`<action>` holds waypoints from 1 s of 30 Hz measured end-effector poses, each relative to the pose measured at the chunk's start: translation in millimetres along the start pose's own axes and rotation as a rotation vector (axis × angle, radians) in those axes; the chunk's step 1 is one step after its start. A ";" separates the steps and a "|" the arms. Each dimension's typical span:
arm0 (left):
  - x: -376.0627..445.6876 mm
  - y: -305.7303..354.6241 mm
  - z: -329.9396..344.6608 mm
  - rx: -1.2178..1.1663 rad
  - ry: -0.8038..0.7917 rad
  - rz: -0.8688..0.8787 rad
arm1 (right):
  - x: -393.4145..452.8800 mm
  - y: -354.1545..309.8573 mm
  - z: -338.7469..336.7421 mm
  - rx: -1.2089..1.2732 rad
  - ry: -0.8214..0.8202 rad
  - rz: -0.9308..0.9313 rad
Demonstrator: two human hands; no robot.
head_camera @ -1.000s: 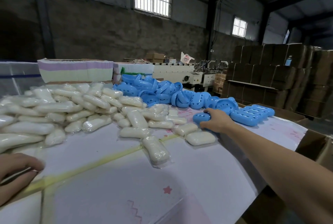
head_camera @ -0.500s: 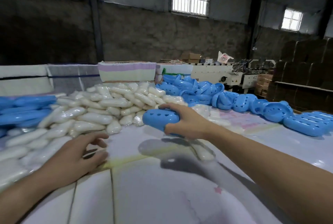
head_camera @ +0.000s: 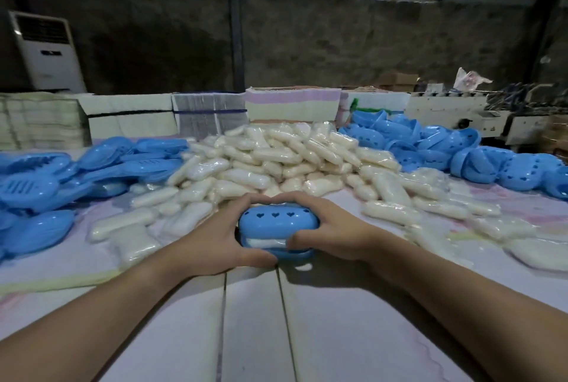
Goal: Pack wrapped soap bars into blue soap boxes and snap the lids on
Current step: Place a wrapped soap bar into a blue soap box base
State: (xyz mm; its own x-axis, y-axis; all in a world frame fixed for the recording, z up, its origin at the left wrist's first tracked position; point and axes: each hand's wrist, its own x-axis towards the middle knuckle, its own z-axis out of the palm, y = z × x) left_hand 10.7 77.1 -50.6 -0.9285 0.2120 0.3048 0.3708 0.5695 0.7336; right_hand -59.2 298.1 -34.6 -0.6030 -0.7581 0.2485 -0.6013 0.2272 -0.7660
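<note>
Since the earlier frame both hands have come together at the counter's (head_camera: 252, 329) middle. The left hand (head_camera: 212, 242) and right hand (head_camera: 330, 228) wrap a blue soap box (head_camera: 278, 222) between them, each grip curled round an end, lid not fully down over the white bar (head_camera: 264, 242).

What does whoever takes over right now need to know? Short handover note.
Left hand: grips the left end of the blue plastic soap box with heart-shaped holes.
Right hand: grips the right end of the same box.
The box sits at the table's near centre. A white wrapped soap bar shows in the gap between lid and base, so the lid is not snapped shut yet.
Supplies: heap of wrapped soap bars behind the hands, blue slotted box parts piled at left, blue lids with heart holes piled at right.
Left: press this lid closed, then keep packing the heap.
</note>
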 end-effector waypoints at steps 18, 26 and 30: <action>0.4 0.6 3.8 0.155 0.051 -0.043 | -5.0 -6.9 -4.2 -0.229 -0.093 -0.045; 1.5 -0.1 2.5 0.159 0.098 -0.058 | -0.7 -9.1 -0.5 -0.310 -0.081 -0.096; 2.8 -1.1 2.5 0.164 0.097 -0.065 | 3.5 -8.2 -0.8 -0.356 -0.093 -0.069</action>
State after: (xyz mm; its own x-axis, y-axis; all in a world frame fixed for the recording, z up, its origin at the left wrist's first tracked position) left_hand 7.6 79.1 -52.1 -0.9413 0.0982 0.3229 0.2953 0.7031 0.6469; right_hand -56.8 294.1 -27.1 -0.5141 -0.8277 0.2249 -0.7935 0.3594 -0.4912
